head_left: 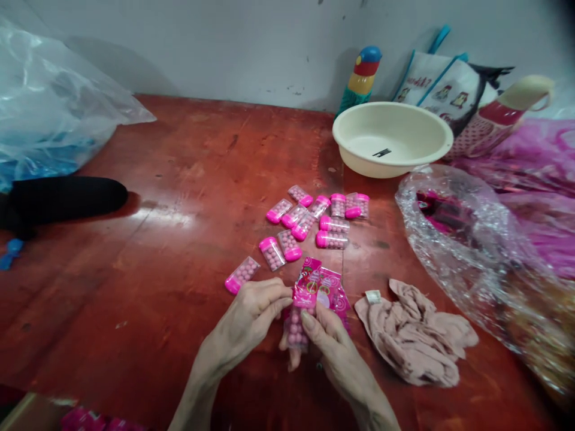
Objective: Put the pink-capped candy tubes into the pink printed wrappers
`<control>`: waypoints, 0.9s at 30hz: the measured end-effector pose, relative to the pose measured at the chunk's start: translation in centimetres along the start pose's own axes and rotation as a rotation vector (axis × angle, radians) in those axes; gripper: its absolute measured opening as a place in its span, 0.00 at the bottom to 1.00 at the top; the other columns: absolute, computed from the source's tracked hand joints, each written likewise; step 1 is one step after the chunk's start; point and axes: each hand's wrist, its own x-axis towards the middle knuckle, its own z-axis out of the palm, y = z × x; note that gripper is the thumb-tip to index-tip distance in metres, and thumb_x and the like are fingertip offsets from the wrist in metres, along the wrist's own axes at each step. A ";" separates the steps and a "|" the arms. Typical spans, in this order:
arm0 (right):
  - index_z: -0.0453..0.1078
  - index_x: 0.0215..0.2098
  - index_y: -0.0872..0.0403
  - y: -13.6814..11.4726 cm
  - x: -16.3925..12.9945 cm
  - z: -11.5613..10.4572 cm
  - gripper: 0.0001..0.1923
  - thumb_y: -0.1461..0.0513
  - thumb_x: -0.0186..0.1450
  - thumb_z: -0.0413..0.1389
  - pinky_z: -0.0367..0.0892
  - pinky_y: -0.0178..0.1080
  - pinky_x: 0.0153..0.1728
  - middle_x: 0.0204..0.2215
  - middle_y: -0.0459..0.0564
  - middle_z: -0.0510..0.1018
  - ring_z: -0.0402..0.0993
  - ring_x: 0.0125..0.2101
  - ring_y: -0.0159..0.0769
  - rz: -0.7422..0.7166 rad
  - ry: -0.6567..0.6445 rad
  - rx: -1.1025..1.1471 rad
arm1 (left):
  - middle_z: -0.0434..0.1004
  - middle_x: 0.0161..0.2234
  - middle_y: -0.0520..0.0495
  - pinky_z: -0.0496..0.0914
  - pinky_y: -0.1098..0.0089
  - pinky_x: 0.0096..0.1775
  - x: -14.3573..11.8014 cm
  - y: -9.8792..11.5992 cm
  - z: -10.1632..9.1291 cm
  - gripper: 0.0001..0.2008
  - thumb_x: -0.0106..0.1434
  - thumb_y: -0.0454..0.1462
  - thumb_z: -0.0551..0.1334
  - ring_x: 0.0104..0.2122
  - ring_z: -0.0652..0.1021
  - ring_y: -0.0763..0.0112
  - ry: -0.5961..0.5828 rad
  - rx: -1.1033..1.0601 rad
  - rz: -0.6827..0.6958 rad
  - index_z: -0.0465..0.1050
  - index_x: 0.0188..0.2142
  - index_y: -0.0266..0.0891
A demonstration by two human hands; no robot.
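Observation:
Near the front edge of the red wooden table (pixel 179 179), my left hand (pixel 251 317) and my right hand (pixel 327 344) hold one small clear candy container (pixel 295 332) filled with pink balls. A pink printed label (pixel 309 287) sits at its top, pinched by my left fingers, while my right fingers hold the container. More pink labels (pixel 335 296) lie just behind my right hand. Several clear containers with pink caps (pixel 314 218) lie scattered on the table beyond my hands, and one (pixel 241 275) lies apart to the left.
A cream plastic basin (pixel 390 139) stands at the back right, with a colourful bottle (pixel 362 78) and bags (pixel 453 96) behind it. A clear plastic bag (pixel 471 239) lies right. A pink cloth (pixel 417 335) lies beside my right hand. A big plastic bag (pixel 45 114) and a dark sleeve (pixel 67 197) are left.

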 end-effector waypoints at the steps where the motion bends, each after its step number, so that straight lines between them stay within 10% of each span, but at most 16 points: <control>1: 0.65 0.39 0.55 0.0 0.0 0.0 0.07 0.60 0.68 0.48 0.65 0.32 0.21 0.27 0.47 0.73 0.72 0.23 0.30 0.004 -0.002 -0.006 | 0.68 0.22 0.51 0.64 0.74 0.28 -0.1 0.0 0.0 0.10 0.62 0.28 0.53 0.24 0.70 0.74 -0.005 0.007 -0.012 0.73 0.29 0.34; 27: 0.68 0.37 0.55 0.6 -0.1 0.1 0.12 0.54 0.64 0.52 0.63 0.31 0.21 0.25 0.45 0.73 0.64 0.17 0.25 -0.042 0.269 -0.080 | 0.63 0.19 0.54 0.61 0.76 0.23 -1.0 -0.3 3.8 0.10 0.59 0.30 0.55 0.19 0.65 0.77 0.335 0.001 -0.060 0.67 0.21 0.37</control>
